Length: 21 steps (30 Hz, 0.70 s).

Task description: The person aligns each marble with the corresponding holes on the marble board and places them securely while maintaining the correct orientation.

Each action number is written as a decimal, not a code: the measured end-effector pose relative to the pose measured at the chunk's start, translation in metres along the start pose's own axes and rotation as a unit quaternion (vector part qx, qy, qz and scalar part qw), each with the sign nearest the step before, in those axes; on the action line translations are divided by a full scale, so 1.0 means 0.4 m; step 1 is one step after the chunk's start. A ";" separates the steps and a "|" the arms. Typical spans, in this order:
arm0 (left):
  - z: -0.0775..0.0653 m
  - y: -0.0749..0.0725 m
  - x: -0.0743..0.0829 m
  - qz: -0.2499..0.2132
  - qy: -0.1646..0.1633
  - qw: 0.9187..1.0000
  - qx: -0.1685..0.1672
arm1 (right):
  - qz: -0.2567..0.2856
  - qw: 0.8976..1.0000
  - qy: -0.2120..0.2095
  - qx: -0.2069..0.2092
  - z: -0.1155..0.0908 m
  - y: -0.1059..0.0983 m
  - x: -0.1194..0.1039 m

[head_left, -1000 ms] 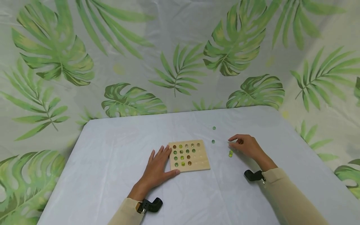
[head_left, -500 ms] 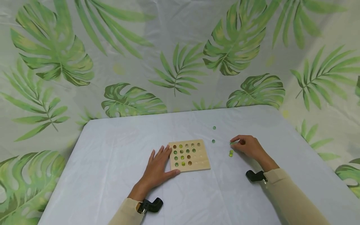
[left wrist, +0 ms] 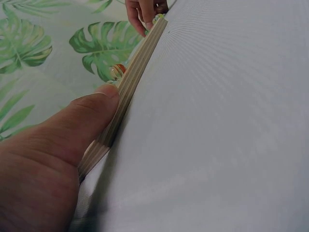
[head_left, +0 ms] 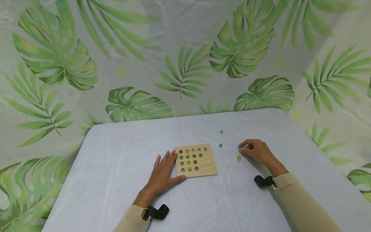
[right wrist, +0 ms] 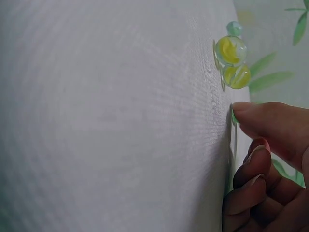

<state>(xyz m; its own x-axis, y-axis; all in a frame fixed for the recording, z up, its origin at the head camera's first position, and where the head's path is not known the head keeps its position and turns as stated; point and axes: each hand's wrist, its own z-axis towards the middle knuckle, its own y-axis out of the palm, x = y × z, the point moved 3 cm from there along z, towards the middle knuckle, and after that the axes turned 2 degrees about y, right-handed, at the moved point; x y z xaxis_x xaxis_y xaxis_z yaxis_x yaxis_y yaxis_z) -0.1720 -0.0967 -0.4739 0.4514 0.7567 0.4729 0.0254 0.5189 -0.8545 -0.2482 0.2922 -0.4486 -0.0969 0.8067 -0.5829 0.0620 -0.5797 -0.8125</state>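
Note:
A light wooden board [head_left: 209, 165] with rows of small round hollows lies mid-table. Green, yellow, amber and clear marbles fill its left columns and back row; several hollows at the front right are bare. My left hand [head_left: 163, 175] rests along the board's left side, fingers spread, thumb against the front edge. Right of the board, my right hand [head_left: 257, 152] pinches a green marble [right wrist: 234, 116] between thumb and fingertip, low over the cloth; the fingers mostly cover it. Just in front of these fingertips lie two clear marbles with yellow swirls [right wrist: 231, 50], side by side.
Two loose green marbles, a nearer one [head_left: 221, 146] and a farther one [head_left: 221, 131], lie between the board and my right hand. A white cloth [head_left: 130, 141] covers the table. Behind it hangs a leaf-patterned curtain [head_left: 185, 38].
My right fingers have closed on the green marble and shifted slightly right. My left hand and the board stay in place.

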 end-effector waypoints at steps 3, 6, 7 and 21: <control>0.000 0.000 0.000 -0.003 -0.001 1.000 0.000 | -0.002 1.000 0.001 0.000 -0.002 -0.001 -0.004; 0.002 0.000 0.000 -0.002 -0.001 1.000 0.000 | -0.004 1.000 -0.002 0.002 -0.001 -0.005 -0.006; 0.003 0.000 0.000 -0.003 0.000 1.000 0.001 | -0.004 1.000 -0.001 0.003 -0.001 -0.006 -0.006; -0.001 0.006 -0.003 -0.004 -0.007 1.000 -0.002 | 0.014 1.000 -0.018 0.004 -0.010 -0.002 -0.032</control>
<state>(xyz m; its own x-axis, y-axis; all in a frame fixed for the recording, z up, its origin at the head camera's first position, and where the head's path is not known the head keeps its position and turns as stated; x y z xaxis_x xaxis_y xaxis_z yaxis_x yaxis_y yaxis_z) -0.1722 -0.0965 -0.4766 0.4395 0.7575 0.4828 0.0330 0.5235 -0.8514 -0.2431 0.2827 -0.4405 -0.1303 0.7854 -0.6051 0.0564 -0.6035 -0.7954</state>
